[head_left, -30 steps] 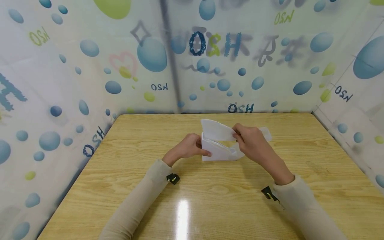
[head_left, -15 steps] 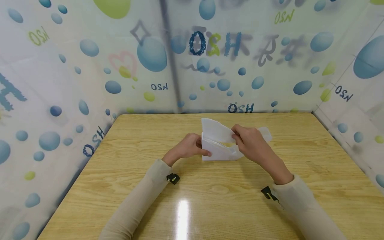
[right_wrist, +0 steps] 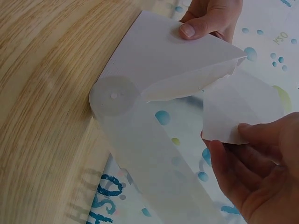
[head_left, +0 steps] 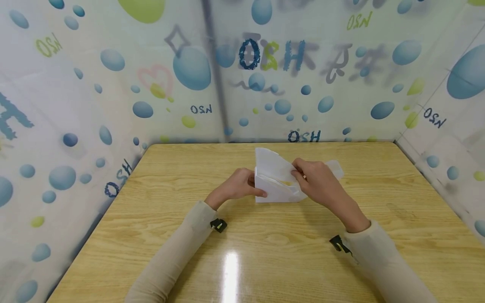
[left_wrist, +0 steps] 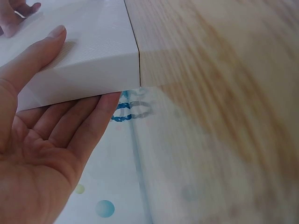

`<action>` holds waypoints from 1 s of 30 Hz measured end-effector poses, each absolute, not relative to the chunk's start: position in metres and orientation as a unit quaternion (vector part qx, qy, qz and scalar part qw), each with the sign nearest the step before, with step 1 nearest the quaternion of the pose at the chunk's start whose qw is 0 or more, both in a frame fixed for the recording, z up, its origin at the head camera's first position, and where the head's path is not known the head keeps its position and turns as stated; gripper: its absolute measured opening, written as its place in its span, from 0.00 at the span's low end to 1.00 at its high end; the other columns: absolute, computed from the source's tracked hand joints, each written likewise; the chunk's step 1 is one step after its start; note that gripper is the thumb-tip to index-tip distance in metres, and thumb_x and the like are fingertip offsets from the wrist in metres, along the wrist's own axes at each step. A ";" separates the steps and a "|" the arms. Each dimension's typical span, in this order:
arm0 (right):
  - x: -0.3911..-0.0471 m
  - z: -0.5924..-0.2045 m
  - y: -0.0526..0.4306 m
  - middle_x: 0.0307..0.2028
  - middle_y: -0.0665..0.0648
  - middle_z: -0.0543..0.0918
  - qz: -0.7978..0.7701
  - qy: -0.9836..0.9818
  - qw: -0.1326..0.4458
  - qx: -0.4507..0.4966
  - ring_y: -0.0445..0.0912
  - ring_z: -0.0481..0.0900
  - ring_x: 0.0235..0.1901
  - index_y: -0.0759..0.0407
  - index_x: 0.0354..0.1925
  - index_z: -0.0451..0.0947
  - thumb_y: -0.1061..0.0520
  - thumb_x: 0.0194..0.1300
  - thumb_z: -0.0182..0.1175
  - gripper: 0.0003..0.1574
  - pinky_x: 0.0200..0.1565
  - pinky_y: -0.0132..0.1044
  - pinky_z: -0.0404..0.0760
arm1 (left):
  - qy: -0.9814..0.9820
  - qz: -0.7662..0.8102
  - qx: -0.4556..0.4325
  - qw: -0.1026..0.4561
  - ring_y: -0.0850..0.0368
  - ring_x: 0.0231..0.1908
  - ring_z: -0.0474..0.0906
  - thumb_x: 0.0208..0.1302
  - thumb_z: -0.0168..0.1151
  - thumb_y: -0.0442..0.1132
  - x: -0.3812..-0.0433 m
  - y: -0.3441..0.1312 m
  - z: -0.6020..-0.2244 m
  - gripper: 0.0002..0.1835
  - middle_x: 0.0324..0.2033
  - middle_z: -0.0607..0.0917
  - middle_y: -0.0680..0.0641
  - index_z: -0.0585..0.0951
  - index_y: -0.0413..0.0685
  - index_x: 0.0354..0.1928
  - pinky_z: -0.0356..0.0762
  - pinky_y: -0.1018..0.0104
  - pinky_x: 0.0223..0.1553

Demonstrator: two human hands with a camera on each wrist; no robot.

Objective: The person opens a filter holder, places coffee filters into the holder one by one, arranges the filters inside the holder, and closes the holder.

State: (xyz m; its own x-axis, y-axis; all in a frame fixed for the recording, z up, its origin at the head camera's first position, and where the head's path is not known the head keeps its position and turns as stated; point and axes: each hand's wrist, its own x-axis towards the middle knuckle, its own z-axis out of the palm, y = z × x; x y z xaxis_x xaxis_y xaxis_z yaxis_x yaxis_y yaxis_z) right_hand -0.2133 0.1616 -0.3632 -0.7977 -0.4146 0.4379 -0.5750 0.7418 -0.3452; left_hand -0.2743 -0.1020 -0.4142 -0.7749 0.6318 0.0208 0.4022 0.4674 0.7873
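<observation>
A white box point(head_left: 274, 194) with a slanting open side sits on the table, its long side facing me. My left hand point(head_left: 240, 184) grips its left end, thumb on the near face and fingers behind. In the left wrist view the thumb lies along the ribbed white surface. A frosted translucent strip point(right_wrist: 145, 144) joins the box at a round pivot and sticks out at the right. Above the opening stands a thin white panel point(right_wrist: 233, 107). My right hand point(right_wrist: 257, 172) pinches its lower corner between thumb and fingers.
The light wooden table point(head_left: 265, 252) extends around the box on all sides. A white sheet wall point(head_left: 322, 84) with blue and green dots rises behind it. Black clips point(head_left: 218, 225) are fixed near both sleeve cuffs.
The white panel has tilted, its left end rising slightly and its right end lowering. The gap between it and the box has narrowed. My left hand has stayed in place.
</observation>
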 end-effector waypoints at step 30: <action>-0.215 -0.365 0.160 0.23 0.53 0.83 0.247 -0.912 0.185 0.269 0.40 0.73 0.21 0.63 0.42 0.84 0.65 0.72 0.61 0.04 0.27 0.34 0.73 | 0.843 0.417 0.314 0.129 0.61 0.39 0.88 0.59 0.79 0.41 -0.276 -0.103 -0.417 0.20 0.44 0.92 0.47 0.86 0.47 0.52 0.86 0.66 0.41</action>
